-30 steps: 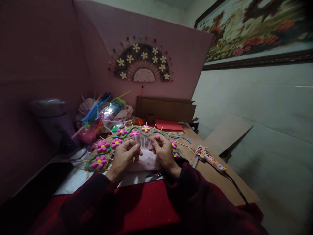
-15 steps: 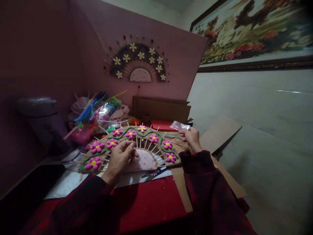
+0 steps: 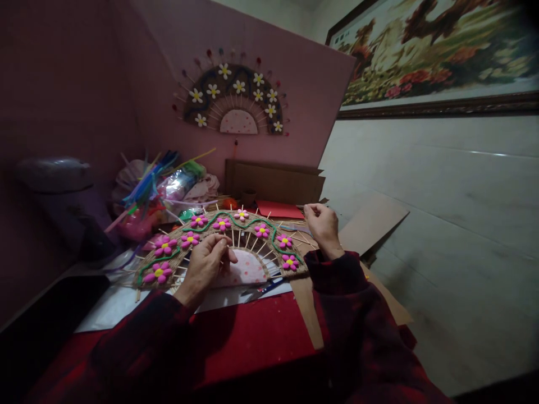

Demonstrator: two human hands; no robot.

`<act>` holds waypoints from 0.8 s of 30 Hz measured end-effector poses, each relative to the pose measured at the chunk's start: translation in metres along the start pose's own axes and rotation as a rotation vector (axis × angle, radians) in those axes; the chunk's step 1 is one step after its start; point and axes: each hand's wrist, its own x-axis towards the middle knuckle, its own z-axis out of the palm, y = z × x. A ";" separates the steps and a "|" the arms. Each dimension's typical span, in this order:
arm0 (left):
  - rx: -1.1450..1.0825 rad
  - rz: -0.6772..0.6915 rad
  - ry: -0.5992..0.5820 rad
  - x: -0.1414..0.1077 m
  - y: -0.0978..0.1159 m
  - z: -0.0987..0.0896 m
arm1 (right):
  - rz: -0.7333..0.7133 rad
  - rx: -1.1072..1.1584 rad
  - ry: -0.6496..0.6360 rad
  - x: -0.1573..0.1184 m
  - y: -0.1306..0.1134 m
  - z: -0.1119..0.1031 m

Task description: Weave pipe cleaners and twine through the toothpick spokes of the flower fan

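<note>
A half-round fan of twine and thin sticks [image 3: 248, 225] lies on the table, with pink flowers and a wavy green strand on it. Its centre is a pale half-disc with pink spots [image 3: 250, 267]. In front of this half-disc, and partly covering it, my left hand [image 3: 206, 266] has thumb and fingertips pinched together. What is between them, if anything, is too small to see. My right hand [image 3: 323, 229] is raised beyond the fan's right end, fingers curled closed near a red sheet [image 3: 280, 209]. Its grip hides whatever may be inside.
A similar fan with white flowers [image 3: 239, 98] is on the pink board behind. Pipe cleaners and plastic packets [image 3: 168, 188] are heaped at the left. Cardboard [image 3: 273, 182] stands at the back; a blue-handled tool [image 3: 272, 287] lies by the fan's front edge.
The clear plastic packet that was in my right hand no longer shows. That hand has lifted slightly and curled its fingers. My left hand keeps its pinch, and the view has shifted a little.
</note>
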 end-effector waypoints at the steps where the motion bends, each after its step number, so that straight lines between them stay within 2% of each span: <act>1: 0.014 0.004 -0.009 0.000 0.000 0.000 | -0.025 0.050 -0.022 -0.003 -0.005 -0.002; 6: 0.068 0.049 -0.041 -0.003 -0.002 0.000 | -0.084 0.287 -0.105 -0.026 -0.022 -0.014; 8: 0.094 0.064 -0.052 -0.003 -0.005 -0.001 | -0.111 0.337 -0.154 -0.038 -0.019 -0.017; 10: 0.122 0.078 -0.064 -0.003 -0.007 -0.001 | -0.121 0.370 -0.121 -0.048 -0.011 -0.015; 13: 0.162 0.091 -0.079 -0.003 -0.009 -0.001 | -0.132 0.280 0.023 -0.059 0.005 -0.007; 16: 0.202 0.098 -0.081 -0.004 -0.010 0.000 | -0.149 0.218 0.115 -0.063 0.015 -0.002; 18: 0.222 0.100 -0.080 -0.005 -0.011 -0.001 | -0.163 0.200 0.104 -0.064 0.017 -0.002; 24: 0.263 0.105 -0.082 -0.007 -0.013 -0.001 | -0.213 0.001 -0.035 -0.062 0.015 -0.003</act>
